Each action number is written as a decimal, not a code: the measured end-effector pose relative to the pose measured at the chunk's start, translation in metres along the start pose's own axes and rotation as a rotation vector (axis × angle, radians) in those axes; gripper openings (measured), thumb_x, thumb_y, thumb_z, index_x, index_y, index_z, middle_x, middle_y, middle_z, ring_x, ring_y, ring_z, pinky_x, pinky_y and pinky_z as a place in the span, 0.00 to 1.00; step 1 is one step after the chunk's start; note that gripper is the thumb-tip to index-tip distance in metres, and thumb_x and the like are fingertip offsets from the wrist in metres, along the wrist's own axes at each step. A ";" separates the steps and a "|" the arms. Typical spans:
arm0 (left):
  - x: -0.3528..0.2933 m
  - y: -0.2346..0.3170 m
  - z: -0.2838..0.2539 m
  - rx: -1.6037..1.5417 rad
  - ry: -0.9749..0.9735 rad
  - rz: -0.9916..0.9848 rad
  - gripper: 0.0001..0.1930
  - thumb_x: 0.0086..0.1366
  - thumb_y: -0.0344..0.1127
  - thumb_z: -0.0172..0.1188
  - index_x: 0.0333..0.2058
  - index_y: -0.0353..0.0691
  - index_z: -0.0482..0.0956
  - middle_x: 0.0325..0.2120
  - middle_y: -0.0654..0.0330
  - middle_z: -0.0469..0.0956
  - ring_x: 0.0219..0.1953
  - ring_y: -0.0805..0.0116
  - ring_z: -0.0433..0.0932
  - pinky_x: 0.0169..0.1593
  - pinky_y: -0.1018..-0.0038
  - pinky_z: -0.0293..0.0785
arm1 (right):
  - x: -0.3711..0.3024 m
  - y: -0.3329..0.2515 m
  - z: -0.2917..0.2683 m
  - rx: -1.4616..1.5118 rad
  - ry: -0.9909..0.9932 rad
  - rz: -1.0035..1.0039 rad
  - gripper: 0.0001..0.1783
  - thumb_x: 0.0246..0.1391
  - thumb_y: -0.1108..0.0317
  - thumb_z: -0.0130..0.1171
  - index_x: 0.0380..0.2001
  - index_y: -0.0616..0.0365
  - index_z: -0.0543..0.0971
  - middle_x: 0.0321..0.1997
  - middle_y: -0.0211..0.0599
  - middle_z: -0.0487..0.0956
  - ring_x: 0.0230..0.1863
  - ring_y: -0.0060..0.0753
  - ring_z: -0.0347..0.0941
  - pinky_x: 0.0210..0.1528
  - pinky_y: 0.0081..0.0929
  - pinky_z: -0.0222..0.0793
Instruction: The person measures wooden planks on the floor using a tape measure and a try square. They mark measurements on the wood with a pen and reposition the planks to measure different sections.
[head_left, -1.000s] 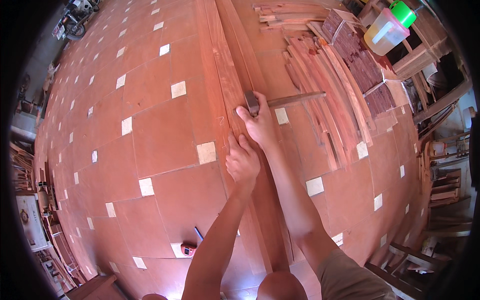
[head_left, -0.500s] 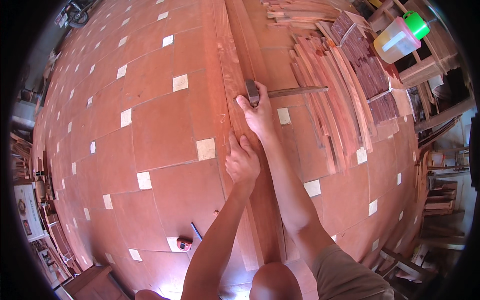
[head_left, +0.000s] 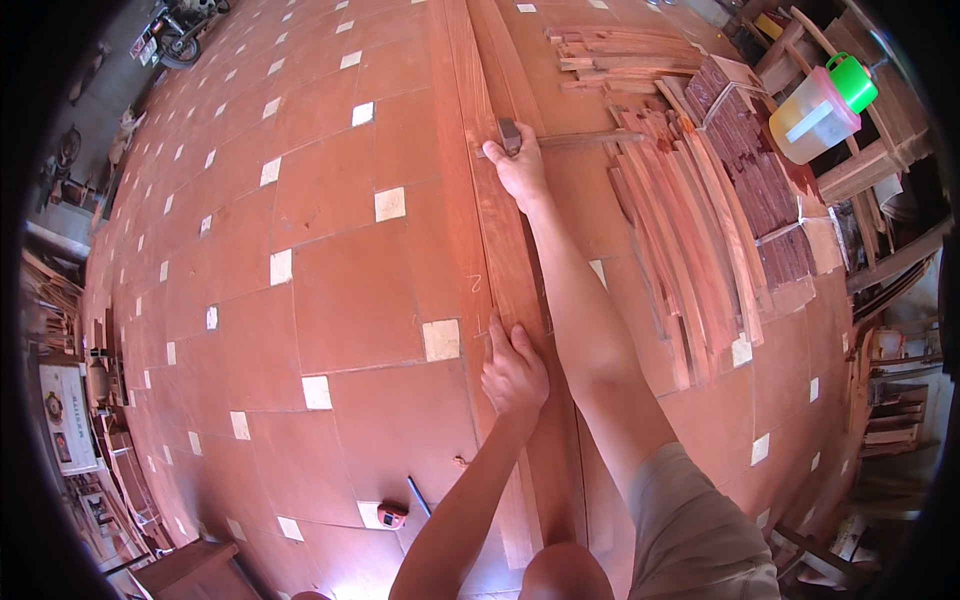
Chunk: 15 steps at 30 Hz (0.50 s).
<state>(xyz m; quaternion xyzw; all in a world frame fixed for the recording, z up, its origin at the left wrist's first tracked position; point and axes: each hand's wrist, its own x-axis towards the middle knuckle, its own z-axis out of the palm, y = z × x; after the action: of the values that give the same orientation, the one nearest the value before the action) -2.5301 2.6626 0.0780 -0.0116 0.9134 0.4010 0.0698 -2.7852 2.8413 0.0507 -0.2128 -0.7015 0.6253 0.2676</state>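
Observation:
My right hand [head_left: 522, 174] is closed around the block of a wooden marking gauge [head_left: 590, 139], whose long thin stem points right, across the boards. The gauge sits on a long reddish-brown wooden board [head_left: 515, 265] that runs away from me along the floor. Nearer to me, my left hand [head_left: 515, 372] rests on the same board, index finger stretched along its left edge, thumb apart, the other fingers bent. Against that left edge lies a second board [head_left: 465, 215] with a pale chalk-like mark on it. My fingers hide part of the gauge's block.
Loose wooden strips [head_left: 670, 240] and dark bundled boards [head_left: 765, 190] lie to the right, by a jug with a green lid [head_left: 818, 115]. A blue pen-like stick [head_left: 419, 497] and a red tape measure [head_left: 392, 516] are on the tiled floor. A motorbike [head_left: 180, 40] stands far left.
My right hand and the marking gauge have slid farther away along the board, widening the distance to my left hand. The whole view has shifted slightly, too.

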 end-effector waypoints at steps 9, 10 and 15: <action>0.005 -0.015 -0.009 -0.005 -0.052 -0.072 0.25 0.79 0.44 0.48 0.67 0.36 0.69 0.53 0.35 0.80 0.41 0.30 0.83 0.43 0.42 0.80 | -0.036 0.016 0.015 0.065 -0.019 -0.021 0.31 0.60 0.69 0.73 0.63 0.57 0.71 0.48 0.28 0.80 0.47 0.22 0.75 0.52 0.25 0.73; 0.004 -0.008 -0.009 -0.020 -0.069 -0.071 0.25 0.78 0.44 0.49 0.67 0.36 0.69 0.53 0.35 0.80 0.41 0.30 0.83 0.43 0.42 0.80 | -0.020 0.011 0.012 0.044 -0.006 -0.035 0.31 0.60 0.69 0.73 0.63 0.57 0.71 0.47 0.28 0.80 0.46 0.22 0.75 0.51 0.25 0.73; 0.001 0.002 -0.003 -0.027 -0.122 -0.066 0.26 0.78 0.45 0.49 0.68 0.36 0.69 0.53 0.34 0.80 0.42 0.30 0.83 0.43 0.42 0.80 | 0.010 0.012 0.000 -0.013 0.016 -0.051 0.30 0.60 0.69 0.72 0.62 0.58 0.72 0.46 0.27 0.79 0.44 0.22 0.74 0.48 0.27 0.73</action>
<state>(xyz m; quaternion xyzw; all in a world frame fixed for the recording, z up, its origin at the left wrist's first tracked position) -2.5316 2.6621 0.0816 -0.0182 0.9011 0.4105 0.1383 -2.7938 2.8492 0.0404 -0.2016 -0.7087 0.6119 0.2877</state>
